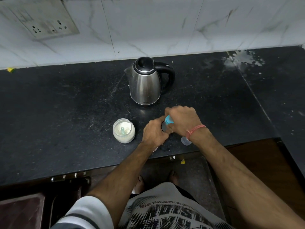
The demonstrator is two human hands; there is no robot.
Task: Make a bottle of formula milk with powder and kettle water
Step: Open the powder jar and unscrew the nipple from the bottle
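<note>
Surface: black stone counter (66, 104) below a white marbled wall, dusty in places.
Left hand (154, 133): closed around the lower body of the bottle (164, 127), holding it upright on the counter.
Right hand (183, 120): fingers curled over the bottle's top, grasping at the blue ring (169, 120).
Powder jar (124, 130): open, scoop inside, just left of the left hand.
Kettle (146, 81): behind the hands, lid shut, apart from them.
Clear cap (186, 140): on the counter, partly hidden under the right wrist.
</note>
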